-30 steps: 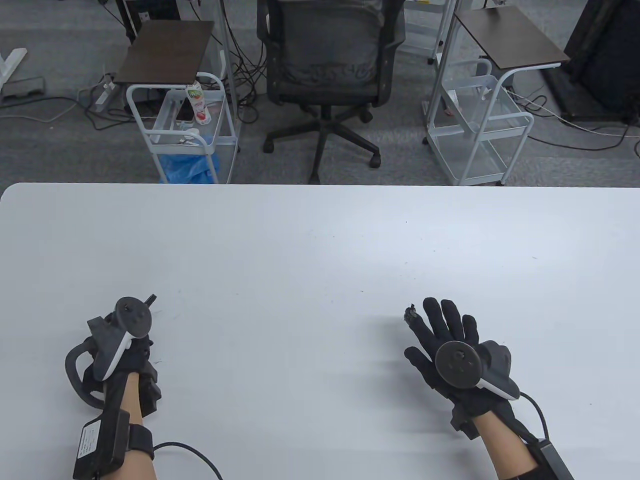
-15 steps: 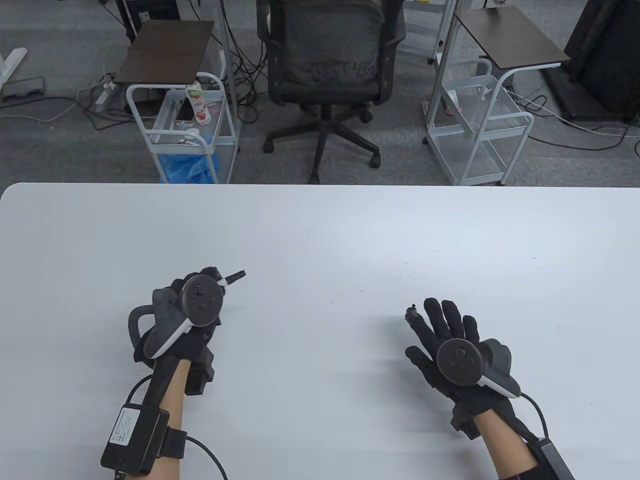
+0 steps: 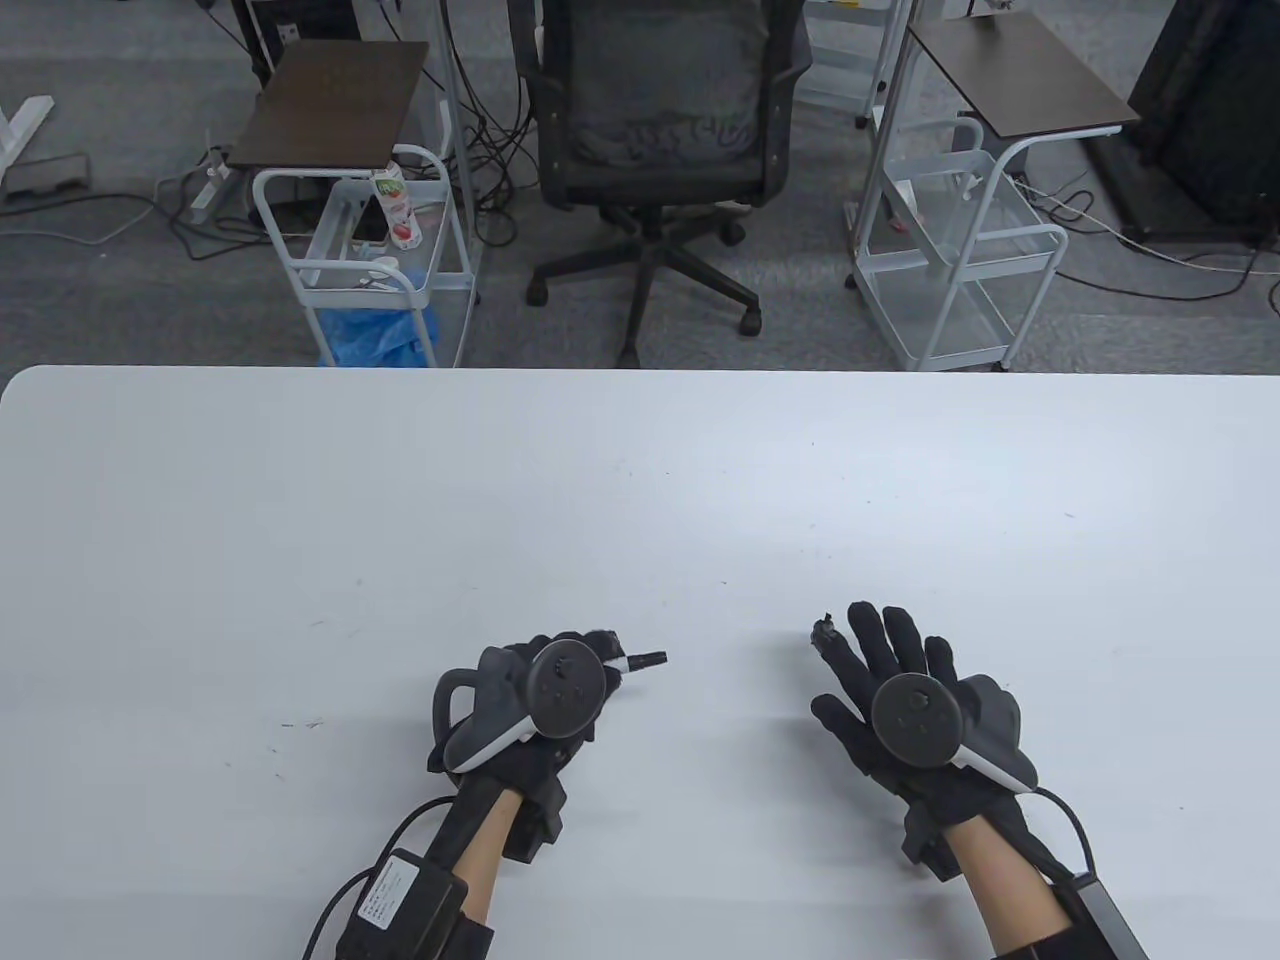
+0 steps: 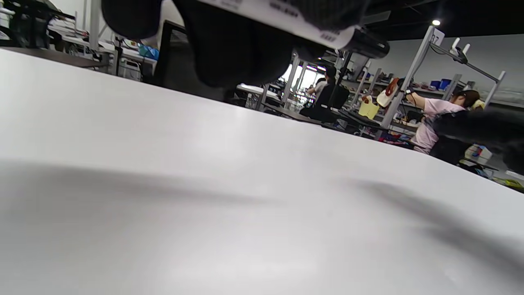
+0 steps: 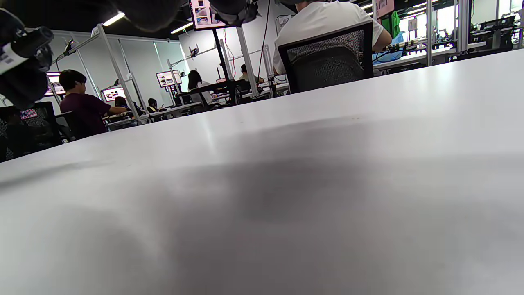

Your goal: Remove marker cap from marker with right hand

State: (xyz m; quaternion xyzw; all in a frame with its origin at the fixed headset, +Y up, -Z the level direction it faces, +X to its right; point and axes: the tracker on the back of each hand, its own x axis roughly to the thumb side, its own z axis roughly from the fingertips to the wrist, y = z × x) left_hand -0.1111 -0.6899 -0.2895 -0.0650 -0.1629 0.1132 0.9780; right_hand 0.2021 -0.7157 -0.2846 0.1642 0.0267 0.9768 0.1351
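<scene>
My left hand [image 3: 597, 652] grips a marker with a white barrel [image 3: 618, 663] and a black cap [image 3: 648, 659]. The capped end sticks out to the right, toward my right hand. In the left wrist view the barrel [image 4: 286, 15] and the cap [image 4: 366, 43] run along the top under my fingers [image 4: 229, 45]. My right hand [image 3: 852, 668] is open, fingers spread, palm down just above the white table [image 3: 640, 480], a short way right of the cap and not touching it. The right wrist view shows the cap [image 5: 35, 39] at the upper left.
Beyond the table's far edge stand a black office chair [image 3: 660, 120] and two white wire carts [image 3: 365, 270] [image 3: 960, 270]. The right hand shows as a dark blur in the left wrist view [image 4: 483, 127].
My left hand has carried the marker from the far left to the right and toward the near edge, close to my right hand. The right hand has stayed in place.
</scene>
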